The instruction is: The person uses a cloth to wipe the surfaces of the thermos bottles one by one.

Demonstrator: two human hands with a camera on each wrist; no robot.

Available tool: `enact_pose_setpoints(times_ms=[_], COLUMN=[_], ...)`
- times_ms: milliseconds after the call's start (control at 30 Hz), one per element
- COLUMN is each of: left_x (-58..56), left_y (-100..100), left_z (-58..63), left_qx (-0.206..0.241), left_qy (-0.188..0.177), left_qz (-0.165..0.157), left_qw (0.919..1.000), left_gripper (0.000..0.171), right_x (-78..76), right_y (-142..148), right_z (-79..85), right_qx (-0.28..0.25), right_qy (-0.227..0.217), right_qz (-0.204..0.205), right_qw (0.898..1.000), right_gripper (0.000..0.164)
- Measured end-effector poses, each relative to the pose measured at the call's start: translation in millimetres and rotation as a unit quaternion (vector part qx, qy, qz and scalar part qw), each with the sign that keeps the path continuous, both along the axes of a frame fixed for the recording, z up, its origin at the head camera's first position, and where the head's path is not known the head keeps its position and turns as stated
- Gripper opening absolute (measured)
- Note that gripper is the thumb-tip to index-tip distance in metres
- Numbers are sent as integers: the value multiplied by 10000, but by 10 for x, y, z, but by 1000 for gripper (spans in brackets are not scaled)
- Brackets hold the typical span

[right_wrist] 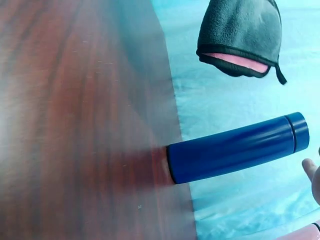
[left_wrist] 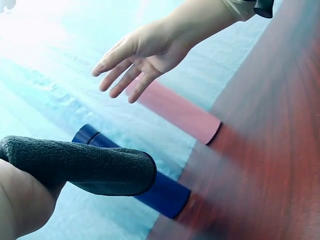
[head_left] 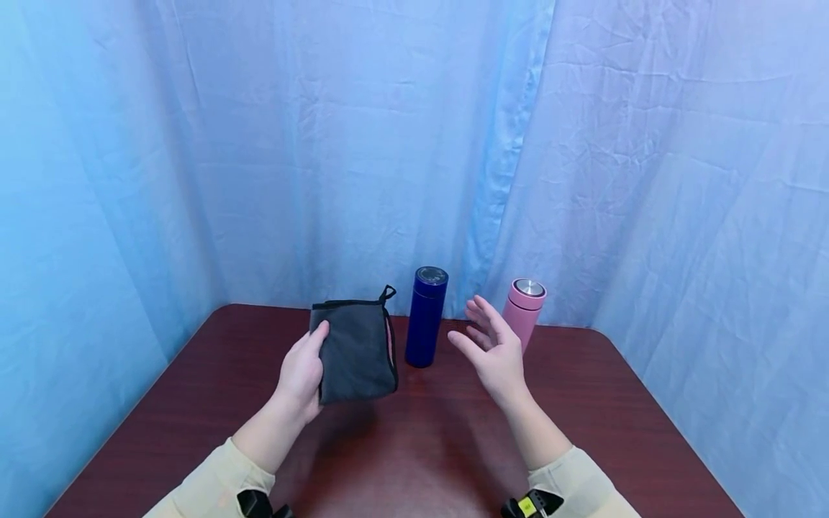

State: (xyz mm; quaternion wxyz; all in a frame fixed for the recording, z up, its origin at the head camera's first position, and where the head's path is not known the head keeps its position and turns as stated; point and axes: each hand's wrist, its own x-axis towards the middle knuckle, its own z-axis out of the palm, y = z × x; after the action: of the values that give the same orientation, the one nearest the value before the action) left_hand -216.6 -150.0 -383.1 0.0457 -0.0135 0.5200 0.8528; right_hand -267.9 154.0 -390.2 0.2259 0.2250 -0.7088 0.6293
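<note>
My left hand (head_left: 301, 375) grips a folded dark grey plush towel (head_left: 356, 352) by its left side, thumb across the front, held above the table. The towel has black edging, a hanging loop at its upper right corner, and pink showing between its layers in the right wrist view. My right hand (head_left: 497, 354) is raised with fingers spread and holds nothing. It hangs in front of a pink thermos bottle (head_left: 526, 306), hiding part of it. A dark blue thermos bottle (head_left: 426, 320) stands upright between the hands, just right of the towel, touched by neither hand.
Both bottles stand toward the back of a dark red-brown wooden table (head_left: 414, 460). Light blue curtains (head_left: 363, 144) hang behind the table and along both sides. Straps with black devices sit at both wrists, over cream sleeves (head_left: 214, 485).
</note>
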Motion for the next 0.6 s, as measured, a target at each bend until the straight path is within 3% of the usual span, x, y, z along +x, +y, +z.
enact_pose_setpoints(times_ms=[233, 367, 600], left_x=[91, 111, 106], left_y=[141, 205, 349], left_z=[-94, -114, -167], left_qx=[-64, 5, 86], left_qy=[19, 38, 82], left_qz=[-255, -427, -742], left_qw=[9997, 9991, 9972], left_gripper=[58, 61, 60], right_x=[221, 271, 297], right_y=[171, 289, 467], right_z=[-193, -262, -220], right_qx=[95, 197, -2], right_qy=[-87, -132, -151], right_qz=[61, -94, -487], right_qw=[9999, 9997, 9987], right_gripper=[71, 72, 73])
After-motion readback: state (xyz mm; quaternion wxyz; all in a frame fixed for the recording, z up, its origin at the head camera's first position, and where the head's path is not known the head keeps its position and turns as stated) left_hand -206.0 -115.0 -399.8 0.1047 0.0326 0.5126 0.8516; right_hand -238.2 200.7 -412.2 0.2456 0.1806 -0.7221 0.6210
